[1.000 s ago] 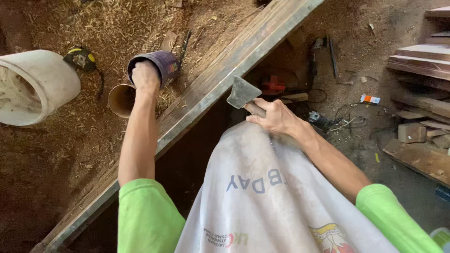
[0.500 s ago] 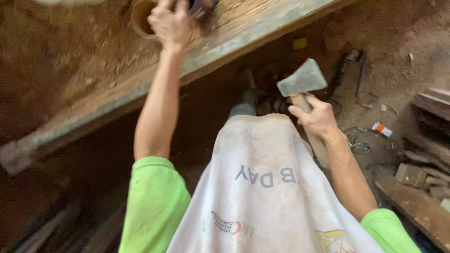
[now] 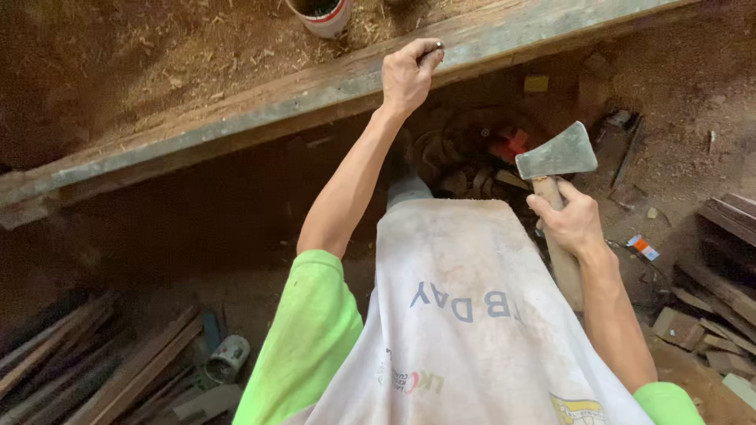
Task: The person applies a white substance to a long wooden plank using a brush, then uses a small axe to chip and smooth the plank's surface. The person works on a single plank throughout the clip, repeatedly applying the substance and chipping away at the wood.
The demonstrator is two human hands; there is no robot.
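Right hand (image 3: 573, 224) grip closed round hatchet (image 3: 555, 157) handle, upright, blade rightward; left hand (image 3: 409, 72) pinching small metal piece (image 3: 435, 48).

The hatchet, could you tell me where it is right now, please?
In the head view the hatchet is right of centre, gripped by its wooden handle in the right hand, with its head up above the white apron and below the long plank.

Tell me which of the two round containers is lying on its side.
The small can on the floor at lower left, beside the wood strips. The white bucket above the beam stands upright.
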